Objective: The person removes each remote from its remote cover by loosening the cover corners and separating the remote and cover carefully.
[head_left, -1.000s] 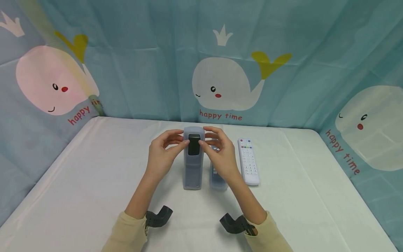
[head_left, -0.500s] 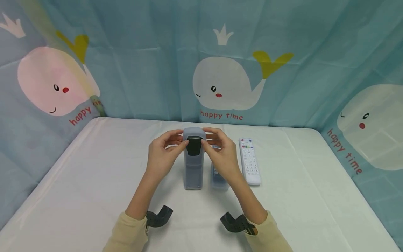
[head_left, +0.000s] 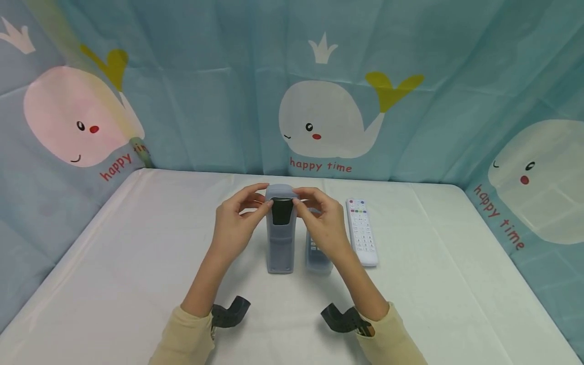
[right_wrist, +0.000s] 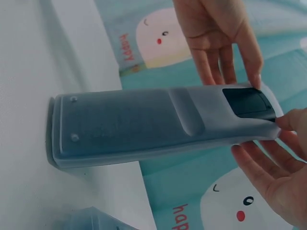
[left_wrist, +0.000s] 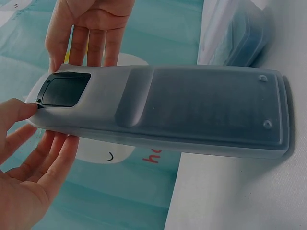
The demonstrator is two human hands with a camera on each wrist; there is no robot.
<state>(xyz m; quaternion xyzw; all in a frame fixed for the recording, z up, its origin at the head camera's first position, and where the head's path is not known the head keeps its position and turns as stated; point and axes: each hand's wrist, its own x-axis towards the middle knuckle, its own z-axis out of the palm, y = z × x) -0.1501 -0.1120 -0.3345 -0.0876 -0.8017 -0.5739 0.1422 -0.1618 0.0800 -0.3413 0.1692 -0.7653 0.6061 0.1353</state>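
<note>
A remote control in a cloudy grey-blue soft cover (head_left: 280,251) stands on its lower end, its back toward me. Through a cut-out near the top shows the remote's black back (head_left: 282,212). My left hand (head_left: 231,223) grips the left side, thumb at the cut-out's edge and fingertips along the side. On the opposite side my right hand (head_left: 326,223) pinches the cover likewise, its thumb on the right edge of the cut-out. In the left wrist view, the cover (left_wrist: 201,110) has two small bumps near its lower end. The remote's front is hidden.
Just right of the held remote lies another remote in a clear bluish cover (head_left: 319,258), partly behind my right hand. Farther right is a bare white remote (head_left: 362,233) with small coloured buttons. A white cloth (head_left: 137,263) covers the table, and a whale-printed curtain (head_left: 205,116) hangs behind.
The right thumb has drawn slightly right with the cut-out's edge, so the visible black patch is wider. The remote stays standing in place, and the left hand has hardly moved.
</note>
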